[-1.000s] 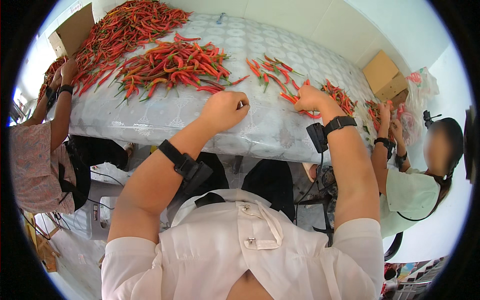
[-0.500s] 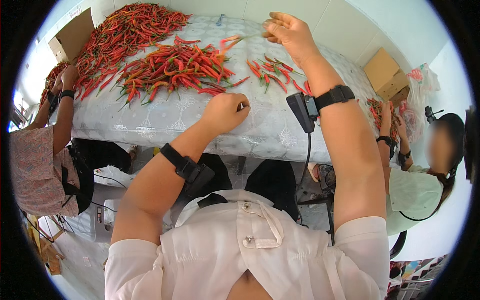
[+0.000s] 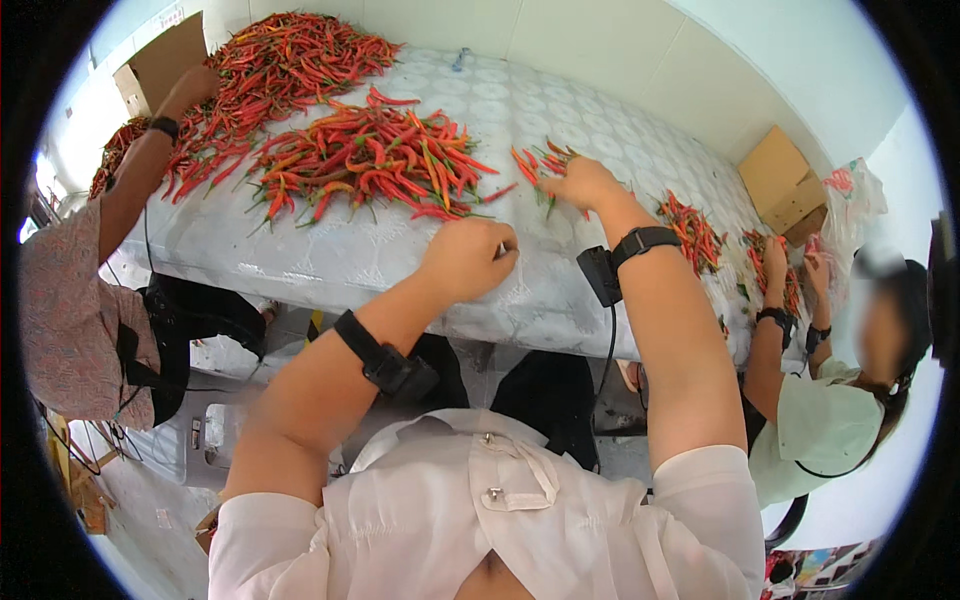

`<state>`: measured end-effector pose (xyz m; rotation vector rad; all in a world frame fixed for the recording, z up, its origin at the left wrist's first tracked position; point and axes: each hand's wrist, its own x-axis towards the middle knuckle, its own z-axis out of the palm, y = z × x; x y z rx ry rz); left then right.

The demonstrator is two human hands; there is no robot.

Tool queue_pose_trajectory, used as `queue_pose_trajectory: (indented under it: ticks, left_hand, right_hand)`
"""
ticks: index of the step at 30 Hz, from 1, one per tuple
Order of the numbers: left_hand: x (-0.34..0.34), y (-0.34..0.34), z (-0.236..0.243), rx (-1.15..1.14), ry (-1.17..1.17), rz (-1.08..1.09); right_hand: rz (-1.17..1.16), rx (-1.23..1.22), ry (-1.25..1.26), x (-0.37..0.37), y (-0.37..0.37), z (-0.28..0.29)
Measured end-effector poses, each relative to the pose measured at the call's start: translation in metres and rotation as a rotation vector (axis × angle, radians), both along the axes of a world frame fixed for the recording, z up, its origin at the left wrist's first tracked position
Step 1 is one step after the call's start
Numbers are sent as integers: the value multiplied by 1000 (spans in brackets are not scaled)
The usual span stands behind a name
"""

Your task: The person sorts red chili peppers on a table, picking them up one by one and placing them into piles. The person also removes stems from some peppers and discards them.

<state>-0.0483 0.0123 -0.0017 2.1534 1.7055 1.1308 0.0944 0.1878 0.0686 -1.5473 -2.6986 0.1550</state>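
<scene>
Over a small group of red chili peppers (image 3: 527, 163) on the table, my right hand (image 3: 585, 185) is lowered. Its thumb and fingers are apart among the peppers, and part of the group is hidden beneath it. My left hand (image 3: 465, 258) rests curled at the front of the table; what its closed fingers hold, if anything, is hidden. Just beyond it lies a larger loose heap of red chili peppers (image 3: 370, 160), some with green stems. Black straps with small devices are around both my forearms.
A bigger chili mound (image 3: 290, 60) fills the far left, beside a cardboard box (image 3: 165, 65) and a co-worker's hand (image 3: 190, 88). Rightward lie another chili pile (image 3: 690, 232), a second cardboard box (image 3: 780, 180), a plastic bag (image 3: 850, 205) and another co-worker's hands (image 3: 775, 262).
My right hand has come down from the air, where a blurred chili pepper hung from it, to the small group. My left hand stays curled. The left co-worker's arm now reaches toward the mound.
</scene>
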Motion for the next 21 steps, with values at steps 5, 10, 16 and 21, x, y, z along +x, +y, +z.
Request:
queue_pose_trajectory:
  ticks: [5,10,16,21]
  left_hand:
    - [0,-1,3,28,-39,-27]
    - [-1,0,-2,58,-59,-47]
    - [-1,-2,0,58,-59,-37]
    - [-1,-1,0,47,-64,-30]
  right_hand:
    - [10,26,-86,-23,16,-13]
    - [-4,-43,-175,-34,20,-10]
    - [-10,-162,-297,-38,15,-4]
    - [54,-56,-354,-41,13,-8]
